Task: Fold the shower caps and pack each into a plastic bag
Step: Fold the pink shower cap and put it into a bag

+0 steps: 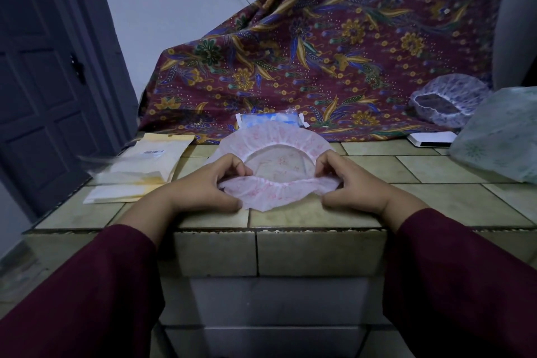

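While the pink shower cap (276, 154) lies opening-up near the front edge of the tiled desk (406, 200), I see my left hand (209, 186) pinching its near-left rim, fingers (232, 164) curled into the elastic. My right hand (347, 180) pinches the near-right rim likewise. A packed blue cap in a plastic bag (270, 119) sits just behind; spare bags (145, 166) lie toward the left edge.

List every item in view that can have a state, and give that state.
pink shower cap: spread open on the counter, near edge held
left hand: pinching the cap's near edge
right hand: pinching the cap's near edge
blue packed bag: filled, lying flat
purple shower cap: unfolded, opening facing the camera
plastic bags: empty, stacked flat
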